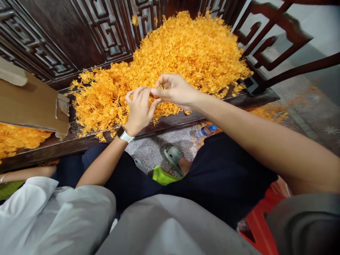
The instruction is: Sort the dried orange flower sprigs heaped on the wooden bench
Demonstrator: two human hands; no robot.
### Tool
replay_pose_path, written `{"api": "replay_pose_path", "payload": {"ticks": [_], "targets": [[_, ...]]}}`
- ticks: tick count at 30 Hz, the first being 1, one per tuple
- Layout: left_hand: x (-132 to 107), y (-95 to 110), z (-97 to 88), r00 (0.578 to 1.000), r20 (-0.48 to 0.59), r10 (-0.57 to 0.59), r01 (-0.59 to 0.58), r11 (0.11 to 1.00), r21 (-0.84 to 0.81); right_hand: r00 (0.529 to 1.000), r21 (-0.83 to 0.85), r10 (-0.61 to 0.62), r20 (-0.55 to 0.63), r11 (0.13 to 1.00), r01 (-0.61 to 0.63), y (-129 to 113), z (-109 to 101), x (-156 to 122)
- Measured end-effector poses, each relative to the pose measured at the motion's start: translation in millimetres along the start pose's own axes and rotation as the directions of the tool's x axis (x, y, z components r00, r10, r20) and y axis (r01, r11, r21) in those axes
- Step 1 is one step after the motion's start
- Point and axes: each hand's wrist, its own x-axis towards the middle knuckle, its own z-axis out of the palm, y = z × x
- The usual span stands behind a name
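Note:
My left hand point(138, 109), with a white-strapped watch point(125, 135) on its wrist, meets my right hand point(176, 90) above the front of a large heap of frilly orange flower-like pieces point(191, 49). Both hands are closed in a pinch, thumbs and fingertips almost touching. Whatever lies between the fingertips is small and mostly hidden; a bit of orange shows there, but I cannot tell it from the heap behind. The heap rests on a dark wooden bench point(172, 124) and spreads left into a lower pile point(103, 95).
On the left stands a cardboard box point(32, 95) beside more orange pieces point(18, 140). Another person's white sleeve point(34, 209) is close at my left. Carved dark wood rises behind the heap. A blue-capped bottle point(205, 131) lies on the floor near my grey-green shoe point(172, 154).

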Motion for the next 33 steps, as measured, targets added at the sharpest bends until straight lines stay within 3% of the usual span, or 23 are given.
{"api": "replay_pose_path", "payload": {"ticks": [5,11,14,20,24,27,30,33], "targets": [[-2,-19,4.8,1.0,0.03,0.008,-0.007,1.0,-0.014,0.989,-0.018,0.123,0.081,0.992,-0.122,10,-8,3],[-6,-13,0.1,0.997,0.023,0.08,-0.079,0.995,-0.054,0.97,0.013,0.218,0.105,0.975,-0.22,17,-13,4],[-5,-8,1.1,0.994,0.008,0.106,-0.106,0.993,-0.058,0.978,-0.045,0.182,0.098,0.983,-0.178,19,-11,3],[6,-5,1.6,0.992,-0.018,0.126,-0.125,0.991,0.043,0.993,-0.151,-0.073,0.088,0.985,0.086,20,-12,17],[16,-2,1.8,0.992,-0.056,0.11,-0.108,0.994,0.034,0.992,-0.187,-0.122,0.038,0.974,0.127,13,-12,28],[18,0,-4.5,0.996,-0.074,0.054,-0.067,0.981,-0.181,0.983,-0.172,-0.162,-0.084,0.974,0.146,4,-35,41],[17,-7,-17.9,0.991,-0.11,-0.073,0.016,0.893,-0.45,0.945,-0.157,-0.176,-0.275,0.978,0.137,-4,-78,49],[21,-21,-31.5,0.969,-0.14,-0.201,0.099,0.843,-0.53,0.985,-0.249,-0.028,-0.172,0.968,-0.016,0,-106,45]]}}
